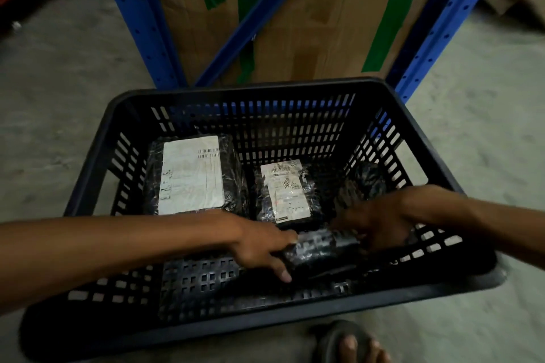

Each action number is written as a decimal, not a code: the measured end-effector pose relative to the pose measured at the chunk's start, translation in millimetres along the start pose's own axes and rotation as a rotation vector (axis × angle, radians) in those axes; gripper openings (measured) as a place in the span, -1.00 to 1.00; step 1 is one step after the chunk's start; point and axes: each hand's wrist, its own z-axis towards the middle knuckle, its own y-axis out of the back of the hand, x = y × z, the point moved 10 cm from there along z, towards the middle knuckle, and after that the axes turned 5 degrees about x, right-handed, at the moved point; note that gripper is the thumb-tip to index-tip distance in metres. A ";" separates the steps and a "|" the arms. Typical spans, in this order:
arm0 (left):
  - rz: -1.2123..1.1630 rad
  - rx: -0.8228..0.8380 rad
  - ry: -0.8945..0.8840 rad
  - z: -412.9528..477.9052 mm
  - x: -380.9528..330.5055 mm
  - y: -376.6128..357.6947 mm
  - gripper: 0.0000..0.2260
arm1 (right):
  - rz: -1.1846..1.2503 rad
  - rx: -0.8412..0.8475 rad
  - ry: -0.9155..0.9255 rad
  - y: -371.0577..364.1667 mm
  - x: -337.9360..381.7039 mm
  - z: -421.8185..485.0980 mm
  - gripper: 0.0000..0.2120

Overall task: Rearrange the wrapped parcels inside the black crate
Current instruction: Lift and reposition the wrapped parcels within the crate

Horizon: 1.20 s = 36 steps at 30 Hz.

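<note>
Foot: at the bottom edge, toes in a dark sandal [342, 339] rest on the grey concrete floor [472, 141]; just in front of the crate's near rim.

Crate: a black plastic crate [236, 330] with slotted walls sits on the floor; both bare forearms reach over its near rim into it.

Left hand: the left hand [265, 247] comes in from the left, palm down; its fingers [284, 274] are curled around the left end of a small dark parcel, the thumb on top and the fingertips down the near side.

Small dark parcel: a parcel [321, 247] in glossy black wrap lies near the front of the crate, stretched between the two hands; no label shows on it.

Right hand: the right hand [380, 227] comes in from the right and closes on the parcel's right end; it is blurred, so the exact finger placement cannot be told.

Middle parcel: just behind the hands, a black-wrapped parcel with a white label [287, 191] lies flat on the crate floor; its near edge is close to the held parcel.

Large parcel: in the back left, a bigger black parcel with a large white label [191, 174] lies flat, beside the middle one.

Right side: another dark wrapped shape [365, 177] sits by the right wall; too dim to tell more.

Background: blue metal shelf posts [141, 23] and a cardboard box [324, 32] with green tape stand behind the crate.
</note>
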 end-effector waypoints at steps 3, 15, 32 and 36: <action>-0.322 0.004 -0.103 -36.3 4.9 23.1 -0.57 | 0.549 0.028 0.093 40.6 -16.3 -25.1 -0.55; -1.676 -0.588 -0.017 -34.1 74.2 101.6 -0.47 | 1.759 -0.540 0.285 106.0 -66.0 -18.5 -0.59; -1.220 -0.872 0.430 -8.3 93.4 81.4 -0.63 | 1.321 -0.437 -0.018 80.8 -65.7 62.0 -0.52; -1.197 -0.800 0.356 -10.4 90.9 79.4 -0.53 | 1.216 -0.419 -0.078 76.3 -59.2 61.4 -0.40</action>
